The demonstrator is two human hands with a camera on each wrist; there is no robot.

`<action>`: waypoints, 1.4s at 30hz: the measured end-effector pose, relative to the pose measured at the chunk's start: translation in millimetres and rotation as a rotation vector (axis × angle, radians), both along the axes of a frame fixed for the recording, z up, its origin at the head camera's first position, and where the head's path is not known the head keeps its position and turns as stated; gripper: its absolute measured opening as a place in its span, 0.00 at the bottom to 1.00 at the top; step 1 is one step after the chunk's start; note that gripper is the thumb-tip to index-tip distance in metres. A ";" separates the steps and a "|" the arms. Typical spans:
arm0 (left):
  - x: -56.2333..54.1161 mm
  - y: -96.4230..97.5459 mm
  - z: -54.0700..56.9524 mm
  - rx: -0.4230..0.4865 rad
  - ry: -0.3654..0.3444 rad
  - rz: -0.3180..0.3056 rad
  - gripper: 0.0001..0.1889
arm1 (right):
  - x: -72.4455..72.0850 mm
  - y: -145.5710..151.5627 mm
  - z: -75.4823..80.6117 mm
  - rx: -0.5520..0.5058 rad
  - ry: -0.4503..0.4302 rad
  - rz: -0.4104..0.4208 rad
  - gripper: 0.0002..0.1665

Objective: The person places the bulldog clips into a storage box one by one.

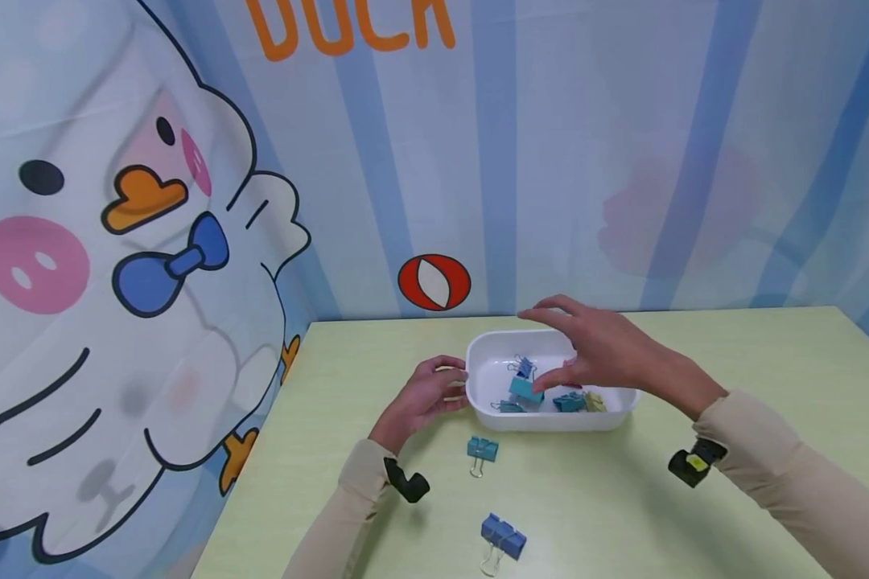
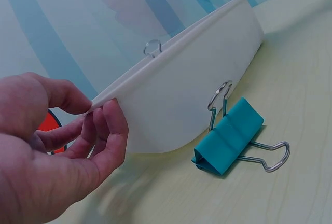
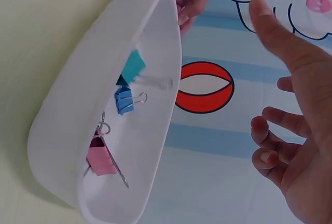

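Observation:
A white plastic tub sits toward the back of the table with several binder clips in it. Its left end is held by my left hand, the thumb at the rim and fingers against the outer wall in the left wrist view. Over the tub, my right hand has fingers and thumb spread, holding nothing. Beneath its thumb is a teal binder clip, its handle blurred in the right wrist view. Nearby inside are a blue clip, a pink clip and a yellow clip.
On the table before the tub lies another teal binder clip, with a larger blue binder clip closer to me. Behind the pale table hangs a striped backdrop with a cartoon duck.

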State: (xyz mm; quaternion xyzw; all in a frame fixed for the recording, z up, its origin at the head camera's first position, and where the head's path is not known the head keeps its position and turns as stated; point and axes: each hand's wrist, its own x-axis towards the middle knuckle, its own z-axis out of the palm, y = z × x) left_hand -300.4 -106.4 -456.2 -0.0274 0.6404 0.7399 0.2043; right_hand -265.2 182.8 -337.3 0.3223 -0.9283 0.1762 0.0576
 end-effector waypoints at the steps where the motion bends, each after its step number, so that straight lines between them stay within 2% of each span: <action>1: 0.0 0.0 0.1 -0.001 0.002 -0.001 0.18 | 1.7 -1.4 0.0 0.000 -0.002 0.005 0.58; 7: 0.2 0.3 1.2 -0.001 0.002 -0.003 0.18 | 13.4 -12.6 -4.3 -0.009 0.029 0.068 0.52; 14: -1.3 -0.4 -1.3 0.003 0.004 -0.008 0.18 | 35.1 -26.9 -20.8 0.019 0.055 0.177 0.48; 19: -1.0 0.0 -0.9 -0.001 0.007 -0.011 0.18 | 51.4 -33.0 -40.5 0.061 -0.004 0.236 0.47; 26: -0.3 -0.1 -0.1 -0.008 0.005 -0.006 0.18 | 72.7 -35.2 -76.0 0.104 -0.201 0.269 0.47; 32: 1.1 0.7 0.8 -0.005 -0.002 0.005 0.18 | 89.3 -37.3 -103.2 0.122 -0.314 0.300 0.45; 35: 1.0 0.7 0.6 -0.004 -0.006 0.008 0.18 | 95.3 -39.3 -110.9 0.137 -0.342 0.301 0.43; 42: 0.7 0.5 0.8 -0.005 -0.004 0.008 0.18 | 101.2 -42.5 -123.3 0.141 -0.295 0.330 0.38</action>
